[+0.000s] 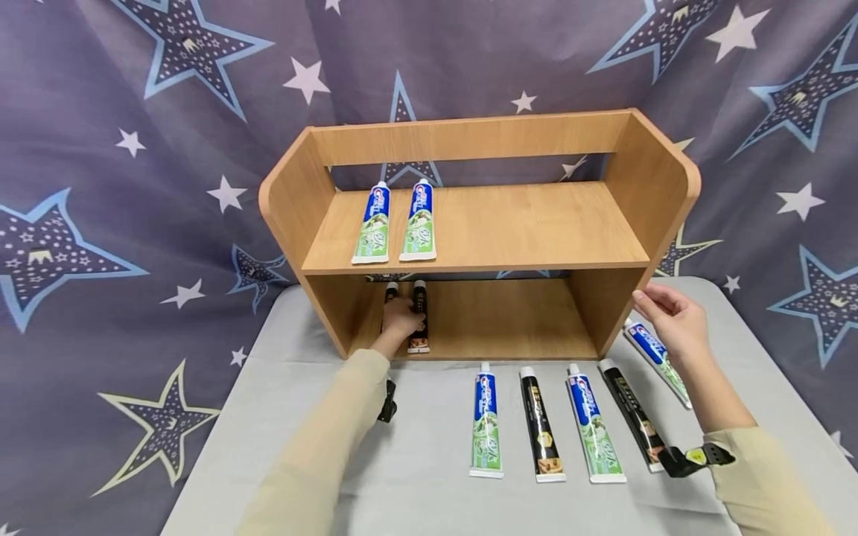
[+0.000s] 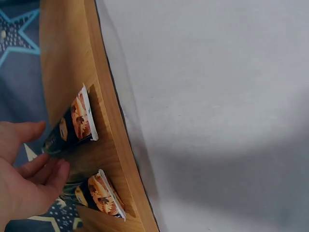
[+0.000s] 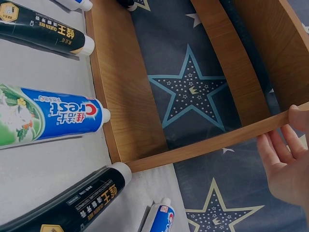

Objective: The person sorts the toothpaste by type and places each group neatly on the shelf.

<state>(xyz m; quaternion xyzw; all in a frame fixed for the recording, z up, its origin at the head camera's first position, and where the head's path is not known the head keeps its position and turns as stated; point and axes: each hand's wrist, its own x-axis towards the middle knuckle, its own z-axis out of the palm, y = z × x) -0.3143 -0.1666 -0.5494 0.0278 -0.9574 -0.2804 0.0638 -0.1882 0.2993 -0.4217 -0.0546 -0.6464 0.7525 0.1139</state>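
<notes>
On the lower level of a wooden shelf [image 1: 509, 316], my left hand [image 1: 402, 318] reaches in at two black toothpaste tubes. The right-hand black tube [image 1: 418, 339] lies by its thumb; the other black tube [image 2: 101, 195] is mostly covered in the head view. In the left wrist view the thumb and fingers of my left hand [image 2: 29, 179] stand apart, near the tubes' far ends; whether they touch is unclear. My right hand [image 1: 673, 320] pinches the front edge of the shelf's right side panel [image 3: 231, 140], thumb on one face and fingers on the other.
Two blue-and-green Crest tubes [image 1: 418, 223] lie on the upper level. Several tubes lie on the grey tabletop in front, including a Crest tube [image 1: 485, 424] and a black tube [image 1: 541, 428]. Another Crest tube [image 1: 660, 361] lies right of the shelf. A star-patterned curtain [image 1: 167, 223] hangs behind.
</notes>
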